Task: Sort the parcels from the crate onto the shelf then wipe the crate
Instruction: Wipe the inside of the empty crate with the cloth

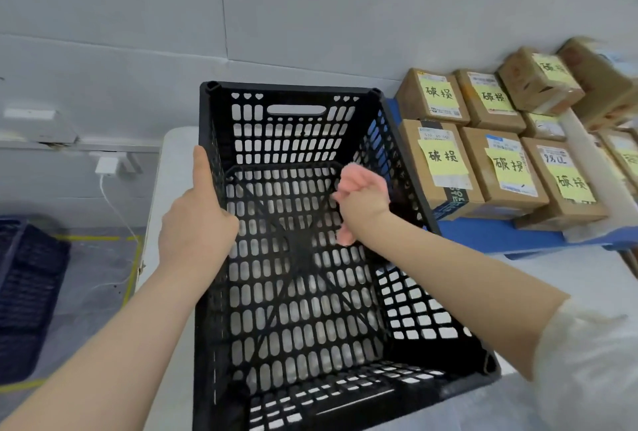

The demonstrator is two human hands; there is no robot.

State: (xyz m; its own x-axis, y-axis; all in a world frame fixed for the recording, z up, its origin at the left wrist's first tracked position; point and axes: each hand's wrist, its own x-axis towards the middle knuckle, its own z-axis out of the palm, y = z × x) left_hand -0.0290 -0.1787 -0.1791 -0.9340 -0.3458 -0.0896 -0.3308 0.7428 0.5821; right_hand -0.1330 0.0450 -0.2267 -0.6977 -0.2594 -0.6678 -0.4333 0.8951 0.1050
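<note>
Currently right hand (362, 201) is inside the black crate (431, 313), fingers clenched around a pink cloth (355, 176) above the floor grid. Left hand (198, 213) grips the crate's left rim. Crate sits on a white table (162, 168); labelled parcels (511, 164) lie on the blue shelf (500, 235), just right.

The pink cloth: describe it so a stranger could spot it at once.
Find the black slotted crate on the white table. Inside it, the right hand grips a pink cloth against the perforated floor. It is the only pink thing among black plastic and brown parcels.
</note>
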